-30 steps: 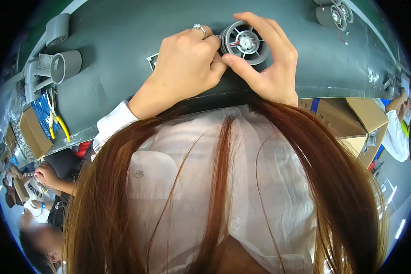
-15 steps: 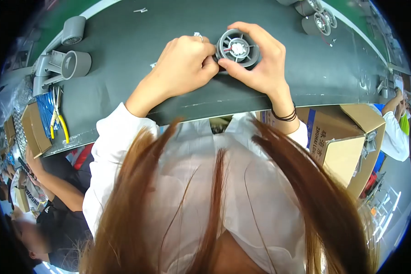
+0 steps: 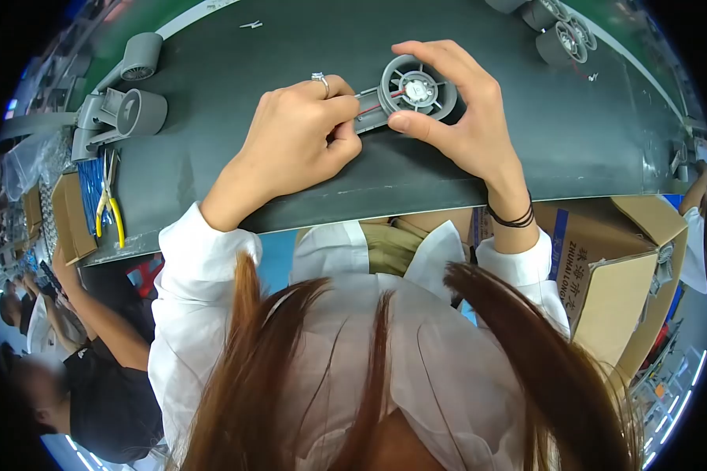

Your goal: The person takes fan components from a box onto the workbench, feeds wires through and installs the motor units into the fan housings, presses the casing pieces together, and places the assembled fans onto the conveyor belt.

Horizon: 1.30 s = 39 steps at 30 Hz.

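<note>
A grey round fan housing (image 3: 386, 74) with spokes and a white hub lies on the dark green table (image 3: 236, 71). Red wire runs from its hub into a grey handle part (image 3: 371, 118) at its left. My right hand (image 3: 463, 118) curves round the housing, thumb at the near rim and fingers at the far rim. My left hand (image 3: 302, 129), with a ring, is closed at the left end of the handle part. Its fingers pinch at the red wire's end, and the fingertips are partly hidden.
Grey housings (image 3: 141, 114) stand at the left, near yellow-handled pliers (image 3: 110, 204) and blue wires (image 3: 90, 188). More fan housings (image 3: 558, 45) lie at the upper right. A cardboard box (image 3: 605, 275) is below the table's right edge. A person in black (image 3: 114, 400) is at the lower left.
My left hand has moved left, away from the housing, and the handle part with the red wire now shows between my hands. The camera view has shifted, showing more of my lap.
</note>
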{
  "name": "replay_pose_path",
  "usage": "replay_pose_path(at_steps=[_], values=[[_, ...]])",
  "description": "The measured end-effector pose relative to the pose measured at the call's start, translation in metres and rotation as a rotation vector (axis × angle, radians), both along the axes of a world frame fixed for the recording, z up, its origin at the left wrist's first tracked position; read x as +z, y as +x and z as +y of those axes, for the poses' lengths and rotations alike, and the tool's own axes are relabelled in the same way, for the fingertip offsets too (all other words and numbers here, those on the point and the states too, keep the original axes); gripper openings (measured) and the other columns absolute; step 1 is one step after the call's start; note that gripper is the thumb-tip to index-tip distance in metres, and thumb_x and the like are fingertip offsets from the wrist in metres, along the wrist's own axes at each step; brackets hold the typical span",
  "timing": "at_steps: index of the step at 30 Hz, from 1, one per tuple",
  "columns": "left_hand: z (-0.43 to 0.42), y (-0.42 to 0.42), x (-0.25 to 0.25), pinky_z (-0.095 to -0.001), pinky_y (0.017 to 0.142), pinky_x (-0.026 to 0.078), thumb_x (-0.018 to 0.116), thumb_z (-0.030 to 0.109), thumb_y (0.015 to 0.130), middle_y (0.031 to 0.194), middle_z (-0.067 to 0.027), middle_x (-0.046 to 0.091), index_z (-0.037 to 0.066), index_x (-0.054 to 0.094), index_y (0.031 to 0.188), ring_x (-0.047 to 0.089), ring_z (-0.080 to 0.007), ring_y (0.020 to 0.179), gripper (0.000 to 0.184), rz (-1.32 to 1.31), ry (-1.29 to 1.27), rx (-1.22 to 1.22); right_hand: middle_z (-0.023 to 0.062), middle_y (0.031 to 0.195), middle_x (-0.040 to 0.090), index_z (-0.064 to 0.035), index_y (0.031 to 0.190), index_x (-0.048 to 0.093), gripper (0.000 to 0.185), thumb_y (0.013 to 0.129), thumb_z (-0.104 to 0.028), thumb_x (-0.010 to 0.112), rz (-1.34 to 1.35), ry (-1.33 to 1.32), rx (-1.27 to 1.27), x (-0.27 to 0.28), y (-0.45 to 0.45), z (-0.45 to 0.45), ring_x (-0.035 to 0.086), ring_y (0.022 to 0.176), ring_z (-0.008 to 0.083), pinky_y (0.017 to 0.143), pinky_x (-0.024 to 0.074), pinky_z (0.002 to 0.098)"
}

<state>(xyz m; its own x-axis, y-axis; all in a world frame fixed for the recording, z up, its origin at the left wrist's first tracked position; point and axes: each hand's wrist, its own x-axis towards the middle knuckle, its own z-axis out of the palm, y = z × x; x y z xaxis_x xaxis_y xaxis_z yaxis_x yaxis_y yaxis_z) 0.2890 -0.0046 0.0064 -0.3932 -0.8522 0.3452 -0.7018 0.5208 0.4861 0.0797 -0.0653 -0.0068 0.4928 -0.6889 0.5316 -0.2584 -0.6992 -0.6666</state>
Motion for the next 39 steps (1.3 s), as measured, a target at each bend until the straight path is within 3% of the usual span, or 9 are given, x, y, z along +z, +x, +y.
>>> replay_pose_path(at_steps=[4,13,19,23,26,29,39], values=[[0.004,0.002,0.0,-0.0369,0.049,0.045,0.059,0.003,0.065,0.074,-0.0071,0.062,0.002,0.06,0.068,0.056,-0.027,0.057,0.003,-0.012,-0.049,0.001,0.0067,0.099,0.063,-0.0097,0.113,0.064,0.055,0.066,-0.032,0.082,-0.005,0.099,-0.009,-0.003,0.0,0.006,0.063,0.084,0.0268,0.073,0.0508,0.0349],[0.013,0.004,0.004,-0.0355,0.048,0.046,0.059,0.001,0.063,0.077,-0.008,0.064,0.002,0.058,0.067,0.057,-0.0259,0.057,0.005,-0.054,-0.111,-0.007,0.0053,0.099,0.062,-0.0139,0.114,0.065,0.053,0.068,-0.034,0.08,0.034,0.152,-0.062,0.0,0.0,0.016,0.064,0.085,0.026,0.072,0.051,0.0353],[0.016,0.004,0.002,-0.0353,0.049,0.047,0.06,0.001,0.062,0.082,-0.011,0.065,0.001,0.058,0.068,0.058,-0.0266,0.055,0.006,-0.076,-0.123,-0.006,0.0064,0.107,0.064,-0.0161,0.114,0.068,0.051,0.066,-0.03,0.081,-0.073,0.016,-0.099,-0.008,0.004,0.019,0.064,0.086,0.0254,0.073,0.0525,0.0337],[0.018,0.006,0.0,-0.0352,0.047,0.046,0.06,0.001,0.062,0.083,-0.0121,0.065,0.0,0.057,0.068,0.057,-0.0266,0.054,0.007,-0.069,-0.122,-0.027,0.0084,0.103,0.067,-0.018,0.103,0.073,0.037,0.067,-0.027,0.08,-0.111,-0.06,-0.082,-0.014,0.008,0.022,0.065,0.086,0.0236,0.072,0.053,0.0321],[0.017,0.006,0.002,-0.035,0.047,0.046,0.06,0.001,0.062,0.084,-0.0128,0.066,0.0,0.056,0.067,0.057,-0.0266,0.053,0.007,-0.098,-0.136,-0.034,0.0135,0.104,0.068,-0.0102,0.103,0.073,0.034,0.069,-0.011,0.077,-0.05,-0.006,-0.063,-0.009,0.004,0.025,0.066,0.093,0.0255,0.079,0.0527,0.0329],[0.019,0.006,0.003,-0.0347,0.047,0.046,0.06,0.0,0.062,0.086,-0.0133,0.067,0.0,0.056,0.067,0.057,-0.0267,0.053,0.007,-0.116,-0.143,-0.033,0.0082,0.096,0.07,-0.0203,0.094,0.076,0.029,0.067,-0.029,0.08,-0.117,-0.077,-0.113,-0.017,0.008,0.021,0.066,0.078,0.0226,0.065,0.0528,0.0307],[0.022,0.008,0.003,-0.0315,0.047,0.042,0.058,-0.004,0.064,0.087,-0.0152,0.065,-0.002,0.054,0.07,0.053,-0.0243,0.051,0.008,-0.039,-0.06,-0.015,0.0139,0.1,0.069,-0.0192,0.089,0.077,0.024,0.067,-0.029,0.081,-0.139,-0.056,-0.114,-0.019,0.006,0.024,0.066,0.064,0.0216,0.056,0.0522,0.0273]])
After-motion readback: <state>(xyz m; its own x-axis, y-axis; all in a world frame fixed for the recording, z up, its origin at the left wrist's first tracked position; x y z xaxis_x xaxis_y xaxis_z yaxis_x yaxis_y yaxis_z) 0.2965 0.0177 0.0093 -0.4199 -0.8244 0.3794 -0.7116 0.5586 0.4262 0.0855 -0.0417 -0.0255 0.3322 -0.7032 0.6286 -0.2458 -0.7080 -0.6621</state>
